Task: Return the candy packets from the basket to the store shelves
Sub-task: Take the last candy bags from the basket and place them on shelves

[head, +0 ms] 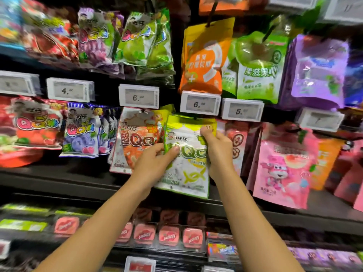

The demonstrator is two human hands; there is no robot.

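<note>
- Head view: we have our left hand (pixel 157 160) and right hand (pixel 215 148) closed on a lime-green candy packet (pixel 186 160), fingers pinching its left edge and upper right corner.
- It sits at the middle shelf's hooks, beside the orange packet (pixel 135 138), seemingly mid-hanging.
- The basket is out of view, so the remaining packets are unknown.
- The packet stands upright, long axis vertical, front toward us.

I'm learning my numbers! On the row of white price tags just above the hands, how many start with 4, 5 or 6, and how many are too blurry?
Tags starting with 4: 1
Tags starting with 5: 1
Tags starting with 6: 2
Blurred tags: 2
Total: 6
</note>
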